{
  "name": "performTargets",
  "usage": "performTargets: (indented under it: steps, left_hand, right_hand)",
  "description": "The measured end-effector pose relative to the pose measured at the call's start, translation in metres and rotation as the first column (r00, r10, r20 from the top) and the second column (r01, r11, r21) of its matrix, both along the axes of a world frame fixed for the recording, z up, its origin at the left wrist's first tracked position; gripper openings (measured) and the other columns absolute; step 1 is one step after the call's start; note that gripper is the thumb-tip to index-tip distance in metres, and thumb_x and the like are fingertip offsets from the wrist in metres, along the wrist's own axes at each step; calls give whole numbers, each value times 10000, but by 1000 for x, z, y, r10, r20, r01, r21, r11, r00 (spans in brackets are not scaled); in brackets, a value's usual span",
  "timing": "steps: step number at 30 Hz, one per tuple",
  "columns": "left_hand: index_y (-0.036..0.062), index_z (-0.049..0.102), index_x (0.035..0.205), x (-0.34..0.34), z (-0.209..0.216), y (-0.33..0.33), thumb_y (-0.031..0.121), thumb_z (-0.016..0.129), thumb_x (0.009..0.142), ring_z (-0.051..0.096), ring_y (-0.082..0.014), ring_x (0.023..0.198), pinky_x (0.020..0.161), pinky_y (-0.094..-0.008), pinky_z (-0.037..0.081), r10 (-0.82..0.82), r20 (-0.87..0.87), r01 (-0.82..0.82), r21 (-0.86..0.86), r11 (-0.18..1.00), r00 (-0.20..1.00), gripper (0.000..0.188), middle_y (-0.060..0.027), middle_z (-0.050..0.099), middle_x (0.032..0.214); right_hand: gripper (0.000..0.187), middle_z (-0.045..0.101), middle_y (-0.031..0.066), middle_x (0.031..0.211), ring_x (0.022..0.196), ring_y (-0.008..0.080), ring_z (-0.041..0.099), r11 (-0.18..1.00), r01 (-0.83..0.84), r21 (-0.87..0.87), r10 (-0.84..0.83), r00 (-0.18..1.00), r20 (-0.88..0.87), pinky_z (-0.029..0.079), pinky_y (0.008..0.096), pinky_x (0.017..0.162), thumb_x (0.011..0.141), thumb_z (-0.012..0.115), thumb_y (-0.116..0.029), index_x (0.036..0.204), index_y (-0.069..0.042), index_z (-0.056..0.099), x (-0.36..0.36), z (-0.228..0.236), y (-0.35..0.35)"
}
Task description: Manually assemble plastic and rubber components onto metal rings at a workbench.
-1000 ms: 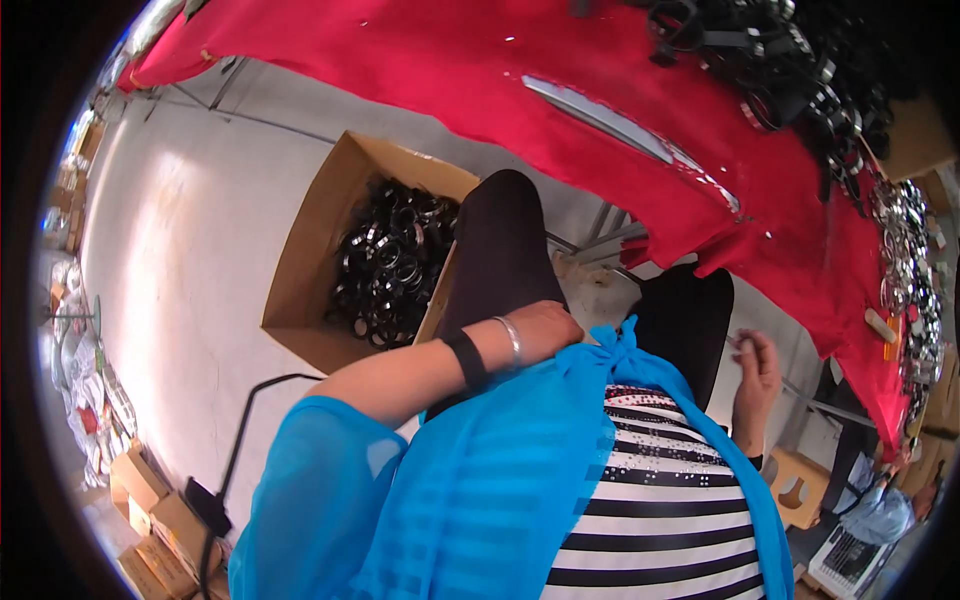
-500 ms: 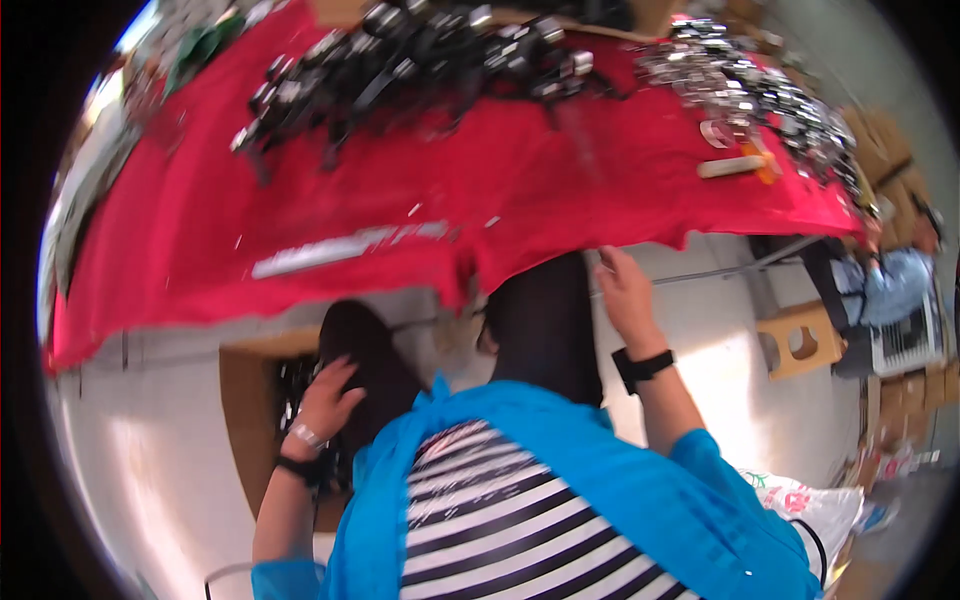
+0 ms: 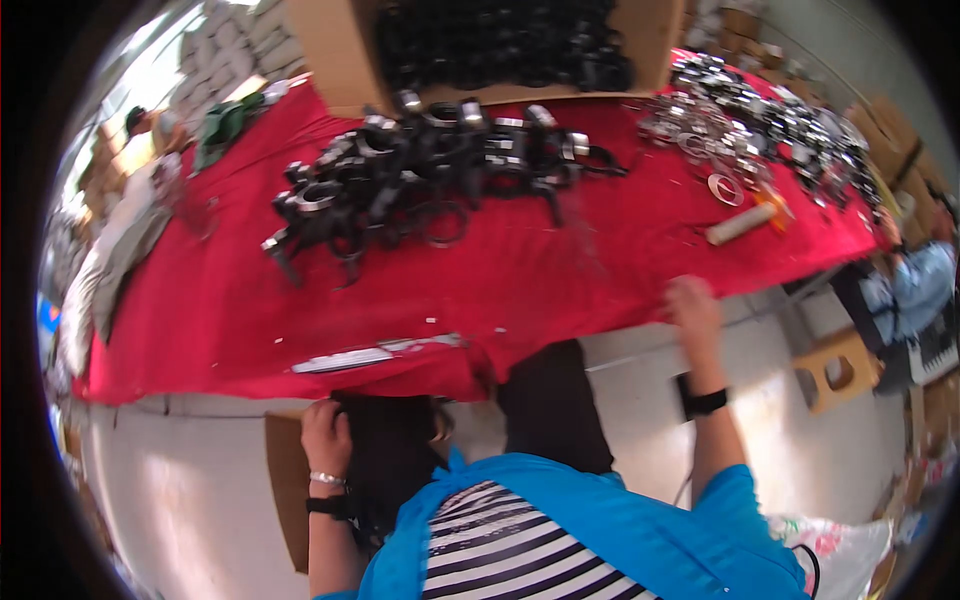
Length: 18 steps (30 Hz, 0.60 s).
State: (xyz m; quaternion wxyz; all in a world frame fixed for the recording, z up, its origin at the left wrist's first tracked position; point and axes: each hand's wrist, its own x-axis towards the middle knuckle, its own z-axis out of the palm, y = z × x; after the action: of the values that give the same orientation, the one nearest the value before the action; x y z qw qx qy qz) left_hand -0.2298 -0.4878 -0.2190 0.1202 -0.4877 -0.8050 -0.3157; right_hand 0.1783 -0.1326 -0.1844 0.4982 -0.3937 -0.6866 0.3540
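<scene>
My left hand (image 3: 327, 438) is beside my left knee, above the edge of a cardboard box (image 3: 287, 480). Its thumb stands a little apart from the loosely bent fingers, and I see nothing held. At the front edge of the red-covered table (image 3: 560, 290) is my right hand (image 3: 697, 318), smeared by motion, so its grip is unclear. The things nearest it are a pale roller-shaped piece (image 3: 740, 224) and an orange object (image 3: 776, 208). Black and silver ring-shaped metal parts (image 3: 440, 165) lie heaped at the table's middle.
An open carton (image 3: 340, 60) of black parts stands at the back. Shiny metal rings (image 3: 700, 130) cover the far right. A long, flat pale strip (image 3: 345, 360) lies near the front edge. A person in light blue (image 3: 920, 285) works at the right, near a yellowish stool (image 3: 840, 372).
My view has tilted up, showing more of the back carton. My right hand has moved right and out to the table edge. My left hand has shifted from the box toward my knee.
</scene>
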Motion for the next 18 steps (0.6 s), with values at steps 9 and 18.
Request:
performTargets:
  steps: [9,18]
  left_hand:
    - [6,599,902,16,103,87,7,600,787,602,-299,718,626,-335,477,-117,195,101,92,991,974,115,-146,599,833]
    - [-5,583,707,66,55,1,101,603,805,538,-222,507,492,-307,415,283,627,-248,-145,958,726,146,-121,517,568]
  right_hand:
    - [829,581,94,811,504,175,518,751,611,-252,-426,739,522,435,304,376,789,625,-493,1434,-182,209,31,50,177]
    - [676,519,59,941,602,161,509,730,342,-592,-274,940,205,472,309,536,760,618,-228,1346,-215,281,89,39,202]
